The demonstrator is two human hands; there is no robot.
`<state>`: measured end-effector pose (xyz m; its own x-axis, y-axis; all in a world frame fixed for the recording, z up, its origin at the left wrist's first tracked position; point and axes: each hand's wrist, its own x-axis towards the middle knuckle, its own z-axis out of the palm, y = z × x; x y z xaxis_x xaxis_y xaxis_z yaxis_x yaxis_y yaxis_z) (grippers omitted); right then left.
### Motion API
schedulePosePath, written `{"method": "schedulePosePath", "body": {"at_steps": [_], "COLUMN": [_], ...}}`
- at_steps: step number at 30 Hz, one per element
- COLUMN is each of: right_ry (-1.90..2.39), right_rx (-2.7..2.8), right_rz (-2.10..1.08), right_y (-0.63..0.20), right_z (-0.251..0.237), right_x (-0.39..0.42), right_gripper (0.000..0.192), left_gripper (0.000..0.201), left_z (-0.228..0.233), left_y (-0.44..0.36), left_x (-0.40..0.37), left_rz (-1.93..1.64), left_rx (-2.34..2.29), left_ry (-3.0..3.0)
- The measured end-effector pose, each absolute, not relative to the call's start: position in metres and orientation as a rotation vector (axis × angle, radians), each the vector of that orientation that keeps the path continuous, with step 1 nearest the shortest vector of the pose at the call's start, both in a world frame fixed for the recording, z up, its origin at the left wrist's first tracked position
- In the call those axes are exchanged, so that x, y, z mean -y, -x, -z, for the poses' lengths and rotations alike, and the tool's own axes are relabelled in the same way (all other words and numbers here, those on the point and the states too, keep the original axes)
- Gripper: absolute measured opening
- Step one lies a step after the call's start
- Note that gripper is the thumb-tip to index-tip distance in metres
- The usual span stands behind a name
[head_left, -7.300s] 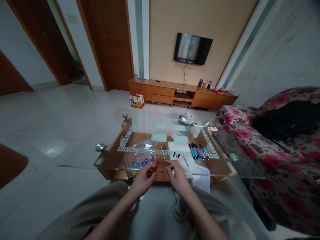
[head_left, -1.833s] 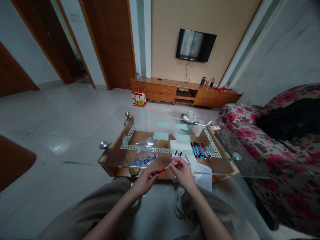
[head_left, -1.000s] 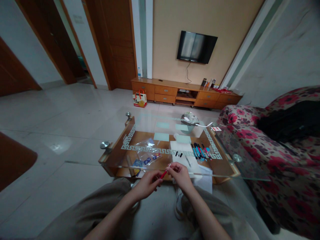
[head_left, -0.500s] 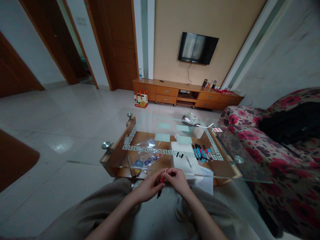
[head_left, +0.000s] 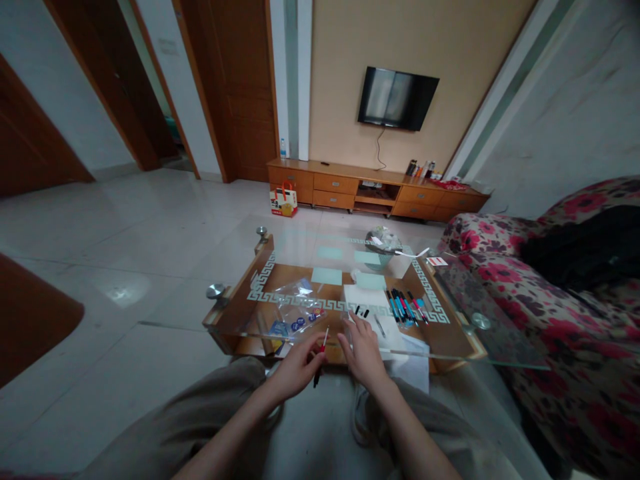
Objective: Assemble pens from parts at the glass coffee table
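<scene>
My left hand [head_left: 298,367], in front of the table edge, is closed around a red and black pen [head_left: 323,349]. A thin pale tip sticks up from the pen and its black end points down. My right hand [head_left: 365,352] is over the near edge of the glass table [head_left: 340,340], fingers stretched forward and apart, with nothing visible in it. Just beyond its fingertips, small black pieces like pen caps [head_left: 358,311] lie on white paper [head_left: 359,295]. Beside them is a slim grey pen-like stick [head_left: 379,325].
Several black, blue and red pens [head_left: 403,307] lie in a row at the right. Clear plastic bags [head_left: 300,303] with blue round labels are at the left. A bowl [head_left: 383,241] stands at the back. A flowered sofa [head_left: 500,267] borders the table's right side.
My right hand has left the pen's tip and moved forward onto the table, its fingers opening out. My left hand still holds the pen, whose pale tip now shows clearly.
</scene>
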<state>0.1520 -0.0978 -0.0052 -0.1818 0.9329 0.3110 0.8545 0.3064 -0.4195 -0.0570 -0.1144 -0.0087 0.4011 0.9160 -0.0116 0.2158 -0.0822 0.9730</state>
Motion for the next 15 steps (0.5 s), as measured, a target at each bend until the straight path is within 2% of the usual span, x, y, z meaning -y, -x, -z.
{"method": "schedulePosePath", "body": {"at_steps": [5, 11, 15], "right_ry": [1.678, 1.677, 1.648], "right_rx": [2.177, 2.123, 2.158], "right_rz": [-0.142, -0.145, -0.130], "right_y": [-0.152, -0.151, -0.150], "right_z": [0.028, 0.018, 0.015], "right_x": [0.096, 0.099, 0.100], "right_gripper": [0.048, 0.039, 0.040], "left_gripper": [0.045, 0.045, 0.046], "left_z": [0.009, 0.011, 0.015], "left_y": [0.057, 0.056, 0.057], "left_x": [0.115, 0.115, 0.114], "left_rz": [-0.796, -0.796, -0.790], "left_rx": [-1.022, -1.031, -1.025], "left_ry": [-1.586, -1.580, -1.576]}}
